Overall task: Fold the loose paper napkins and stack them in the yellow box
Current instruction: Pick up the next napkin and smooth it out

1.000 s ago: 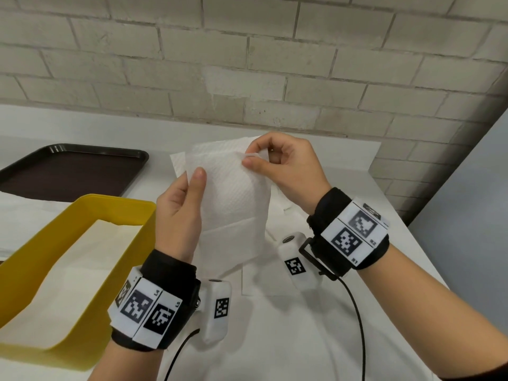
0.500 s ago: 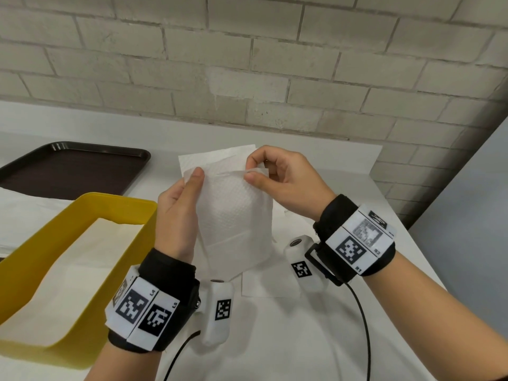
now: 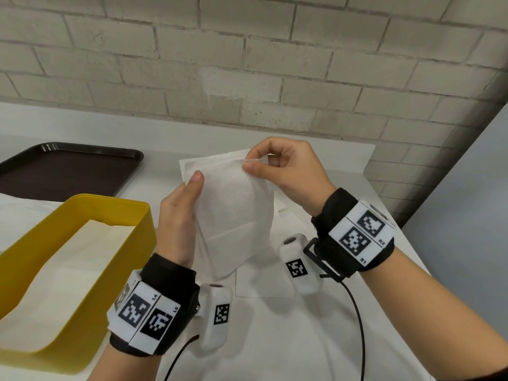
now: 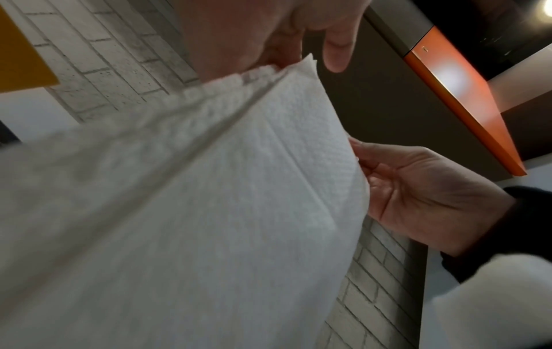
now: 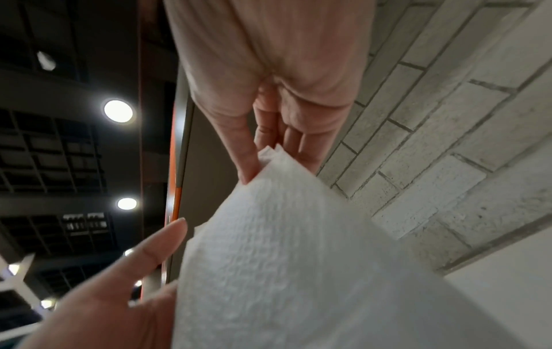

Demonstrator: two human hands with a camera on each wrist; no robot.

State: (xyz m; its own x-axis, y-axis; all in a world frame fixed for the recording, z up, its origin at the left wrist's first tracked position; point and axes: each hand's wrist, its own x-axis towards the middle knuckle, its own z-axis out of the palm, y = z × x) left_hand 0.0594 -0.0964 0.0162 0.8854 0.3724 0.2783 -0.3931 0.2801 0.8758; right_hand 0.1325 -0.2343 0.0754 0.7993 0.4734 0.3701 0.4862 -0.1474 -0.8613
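Note:
A white paper napkin (image 3: 233, 213) hangs folded in the air above the table, with both hands at its top corners. My left hand (image 3: 189, 188) pinches the left corner between thumb and fingers. My right hand (image 3: 251, 165) pinches the right corner. The left wrist view shows the napkin (image 4: 209, 212) doubled over, its layers meeting at the corner under my left hand (image 4: 295, 61). In the right wrist view the napkin (image 5: 283, 248) is pinched by my right hand (image 5: 265, 160). The yellow box (image 3: 123, 215) stands at the left and holds flat white paper. More loose napkins (image 3: 264, 284) lie on the table beneath.
A dark brown tray (image 3: 68, 169) lies at the back left, behind the box. A brick wall (image 3: 247, 64) runs along the far side of the white table (image 3: 302, 339). A grey panel (image 3: 467, 215) stands at the right.
The front half of the napkin has come up level with the back half, so the top edges meet. Both hands have moved slightly down and closer together.

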